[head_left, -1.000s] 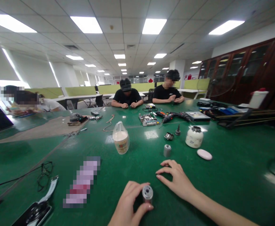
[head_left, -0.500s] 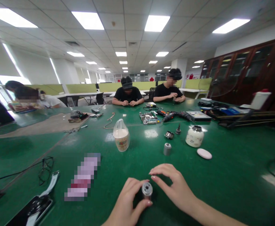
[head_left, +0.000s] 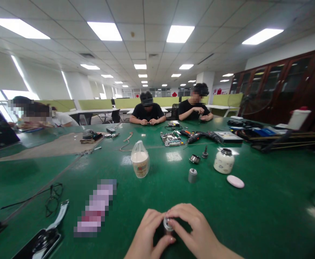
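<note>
Near the front edge of the green table, a small silver electric motor (head_left: pixel 169 226) stands upright with its end face up. My left hand (head_left: pixel 150 230) curls round its left side, thumb at the front and fingers behind. The thumb and fingers of my right hand (head_left: pixel 191 226) close on the motor's top rim from the right. Whether anything tiny sits between those fingertips is hidden. Beyond my hands stands another grey metal cylinder (head_left: pixel 192 175), like a motor can. Behind it lie a metal ring housing (head_left: pixel 194 159) and a rotor with a shaft (head_left: pixel 205 154).
A bagged cup (head_left: pixel 140 165) stands left of centre. At right are a cream jar (head_left: pixel 224 161) and its pink lid (head_left: pixel 235 181). Glasses (head_left: pixel 53 198) and a watch on a phone (head_left: pixel 45 237) lie left. Circuit board (head_left: pixel 172 139) and drills (head_left: pixel 197 136) lie farther back; people sit beyond.
My right hand has moved left and down onto the motor's top, its fingertips now touching it. My left hand keeps its hold. The view has tilted up slightly.
</note>
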A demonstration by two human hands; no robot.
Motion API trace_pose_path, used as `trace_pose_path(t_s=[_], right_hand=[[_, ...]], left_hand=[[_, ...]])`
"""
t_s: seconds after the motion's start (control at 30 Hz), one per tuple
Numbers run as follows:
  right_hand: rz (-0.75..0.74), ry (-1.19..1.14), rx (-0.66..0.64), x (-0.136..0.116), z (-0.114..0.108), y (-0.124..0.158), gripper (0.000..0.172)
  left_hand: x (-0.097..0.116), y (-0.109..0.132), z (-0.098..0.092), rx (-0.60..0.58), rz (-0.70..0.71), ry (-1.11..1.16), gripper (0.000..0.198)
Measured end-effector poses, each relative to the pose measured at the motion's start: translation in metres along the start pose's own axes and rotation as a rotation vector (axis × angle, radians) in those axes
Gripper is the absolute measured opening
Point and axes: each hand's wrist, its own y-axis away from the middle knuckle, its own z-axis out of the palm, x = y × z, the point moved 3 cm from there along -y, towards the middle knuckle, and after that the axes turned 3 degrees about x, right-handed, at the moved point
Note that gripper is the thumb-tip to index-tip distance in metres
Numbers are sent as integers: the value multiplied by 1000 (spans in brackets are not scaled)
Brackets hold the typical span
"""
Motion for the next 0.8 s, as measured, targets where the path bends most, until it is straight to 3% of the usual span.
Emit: trace_pose_path(t_s=[0.1, 0.3, 0.63, 0.8], right_hand=[[-39, -11, 3, 3, 4, 5, 21], [-30, 3, 4, 9, 8, 15, 30], [96, -102, -124, 8, 9, 12, 26], [158, -143, -117, 10, 11, 10, 31]], left_hand=[[1, 0, 1, 14, 14, -13, 31], [3, 9, -3, 178, -95, -11, 58], [13, 5, -14, 197, -29, 39, 25], [10, 1, -14, 169, -26, -17, 20]])
